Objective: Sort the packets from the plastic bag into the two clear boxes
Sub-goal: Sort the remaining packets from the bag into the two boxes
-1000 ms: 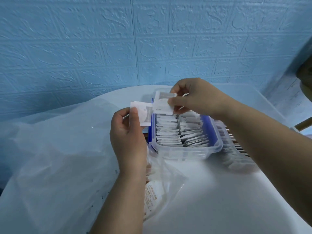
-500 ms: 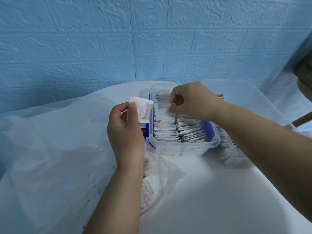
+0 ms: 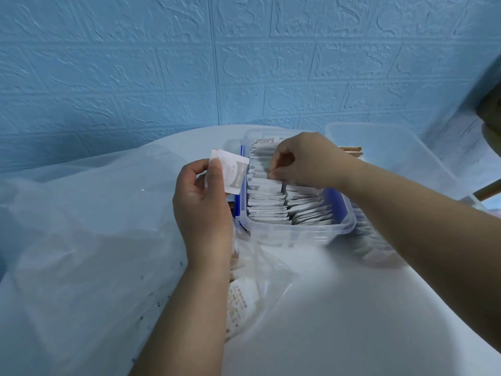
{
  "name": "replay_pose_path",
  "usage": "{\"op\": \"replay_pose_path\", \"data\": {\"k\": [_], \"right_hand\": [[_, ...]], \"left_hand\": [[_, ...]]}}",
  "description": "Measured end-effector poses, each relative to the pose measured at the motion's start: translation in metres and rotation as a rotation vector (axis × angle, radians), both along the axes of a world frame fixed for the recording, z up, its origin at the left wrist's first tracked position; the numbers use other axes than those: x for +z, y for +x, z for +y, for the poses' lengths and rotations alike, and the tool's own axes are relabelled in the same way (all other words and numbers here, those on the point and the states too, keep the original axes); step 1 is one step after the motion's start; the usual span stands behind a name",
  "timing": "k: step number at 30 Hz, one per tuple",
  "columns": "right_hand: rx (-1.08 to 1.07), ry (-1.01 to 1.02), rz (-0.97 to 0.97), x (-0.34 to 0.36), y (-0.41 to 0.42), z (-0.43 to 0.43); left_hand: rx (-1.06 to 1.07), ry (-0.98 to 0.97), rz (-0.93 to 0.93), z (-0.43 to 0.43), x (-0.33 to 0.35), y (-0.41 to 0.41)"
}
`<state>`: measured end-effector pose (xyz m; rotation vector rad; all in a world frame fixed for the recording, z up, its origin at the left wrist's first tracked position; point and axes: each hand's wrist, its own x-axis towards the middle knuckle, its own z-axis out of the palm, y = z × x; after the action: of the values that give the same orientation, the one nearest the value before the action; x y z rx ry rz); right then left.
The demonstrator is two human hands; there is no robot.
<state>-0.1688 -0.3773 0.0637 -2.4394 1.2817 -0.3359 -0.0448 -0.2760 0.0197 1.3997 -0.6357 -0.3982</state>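
My left hand (image 3: 202, 207) holds a small stack of white sugar packets (image 3: 233, 172) upright, just left of the near clear box (image 3: 295, 234). That box has blue clips and is packed with two rows of white packets (image 3: 273, 202). My right hand (image 3: 306, 158) reaches over the box's far half, its curled fingertips pinching a packet down among the standing ones. A second clear box (image 3: 374, 248) with more packets lies behind my right forearm, mostly hidden. A small clear plastic bag (image 3: 257, 289) with a printed pouch inside lies below my left wrist.
A large translucent plastic sheet (image 3: 81, 240) covers the left side of the round white table (image 3: 339, 321). An empty-looking clear tub (image 3: 379, 147) stands at the back right. A blue embossed wall rises right behind the table.
My right hand has lowered its packet from above the box into the rows. My left hand has kept its packets steady beside the box.
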Motion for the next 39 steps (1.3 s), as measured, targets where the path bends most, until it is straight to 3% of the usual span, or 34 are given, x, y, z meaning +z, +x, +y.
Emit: {"op": "replay_pose_path", "data": {"k": [4, 6, 9, 11, 13, 19, 27, 33, 39], "right_hand": [[0.012, 0.029, 0.035, 0.004, -0.003, 0.002], [-0.010, 0.028, -0.080, 0.009, -0.002, 0.006], [0.091, 0.262, -0.379, 0.021, 0.005, 0.023], [0.203, 0.371, -0.450, 0.024, 0.010, 0.033], [0.228, 0.338, -0.467, 0.023, 0.014, 0.035], [0.063, 0.034, -0.273, 0.023, 0.002, 0.020], [0.061, 0.007, -0.096, 0.023, -0.003, 0.018], [0.110, -0.125, 0.042, 0.007, 0.007, 0.018], [0.099, 0.008, 0.007, 0.009, 0.002, 0.008]], "left_hand": [[-0.003, -0.012, -0.005, 0.000, -0.001, -0.001], [-0.027, -0.045, 0.006, 0.000, -0.001, 0.000], [-0.081, -0.095, 0.029, 0.001, -0.001, -0.002], [-0.109, -0.125, 0.046, 0.001, -0.001, -0.002], [-0.125, -0.134, 0.055, 0.002, -0.001, -0.002], [-0.153, 0.024, 0.019, -0.001, -0.004, -0.002], [-0.266, 0.162, -0.164, 0.000, -0.008, -0.001], [-0.286, 0.167, -0.125, 0.000, -0.008, 0.000], [-0.279, 0.149, -0.110, 0.000, -0.007, -0.001]]}}
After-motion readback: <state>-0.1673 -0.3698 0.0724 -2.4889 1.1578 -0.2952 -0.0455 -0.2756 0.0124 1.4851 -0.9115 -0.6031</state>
